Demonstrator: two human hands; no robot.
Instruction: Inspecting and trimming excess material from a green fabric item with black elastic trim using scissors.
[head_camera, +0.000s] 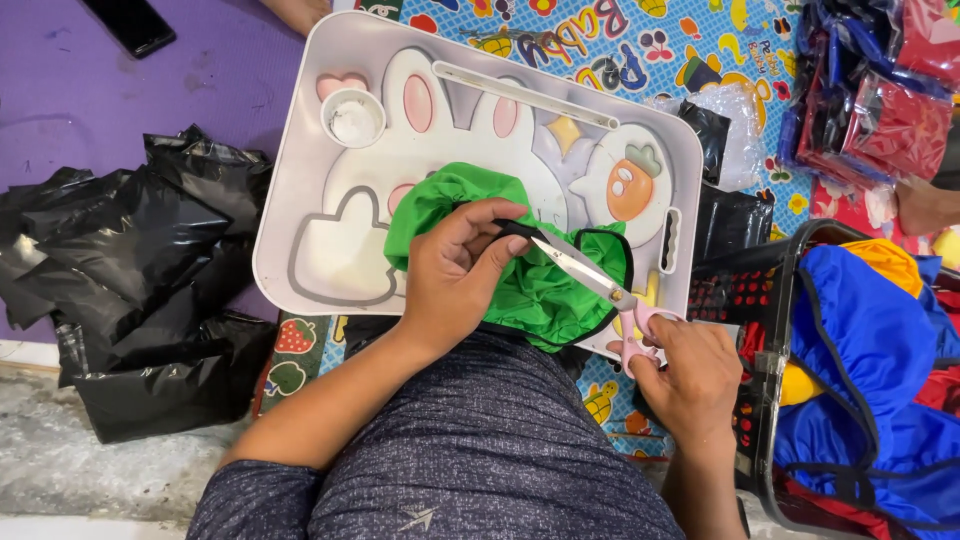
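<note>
Pink-handled scissors (600, 285) sit gripped in the right hand (690, 380), blades parted at a black trim strip that the left hand (455, 275) pinches. Crumpled green fabric (540, 290) with black edging lies on the white rabbit-patterned tray surface (300, 180). At right, a black basket (760, 290) holds blue, yellow and red cloth.

You sit over purple mat (70, 90), cartoon-print play mat (620, 45) right, grey concrete floor (60, 470) lower left, daylight.
</note>
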